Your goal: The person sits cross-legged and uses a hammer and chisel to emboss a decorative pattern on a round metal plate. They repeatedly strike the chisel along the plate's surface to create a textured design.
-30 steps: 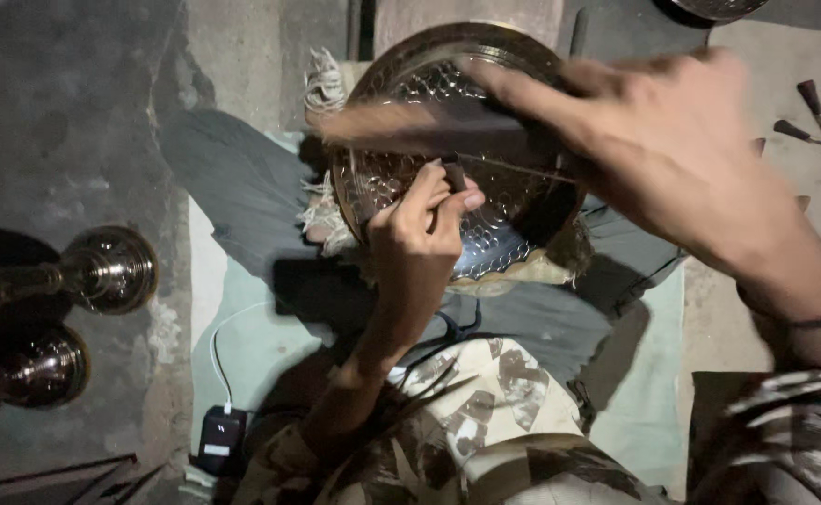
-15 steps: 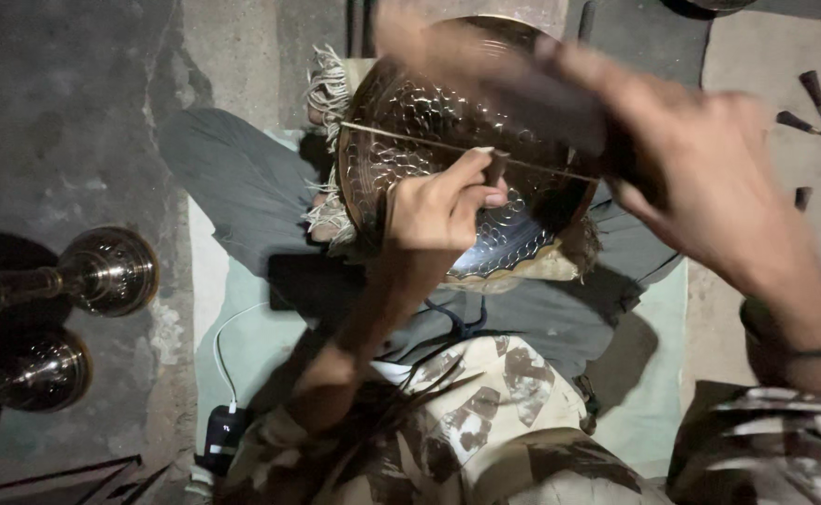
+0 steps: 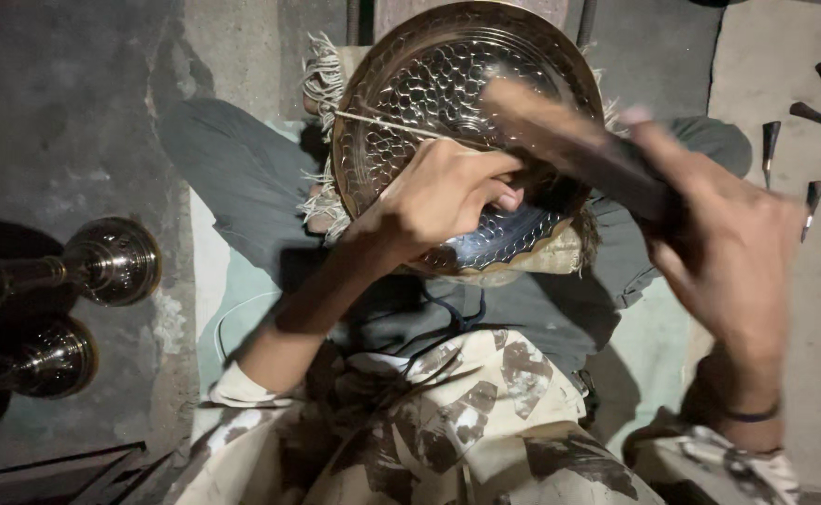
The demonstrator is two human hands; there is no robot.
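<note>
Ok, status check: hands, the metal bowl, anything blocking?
Left hand pinching thin metal rod against patterned metal bowl. Right hand gripping dark wooden mallet above bowl. Nothing blocking; pointed punches lie apart, right.

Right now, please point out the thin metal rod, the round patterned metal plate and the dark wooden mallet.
thin metal rod [image 3: 387,123], head view, its bare shaft
round patterned metal plate [image 3: 410,79], head view, its embossed face
dark wooden mallet [image 3: 569,140], head view, its blurred body
</note>
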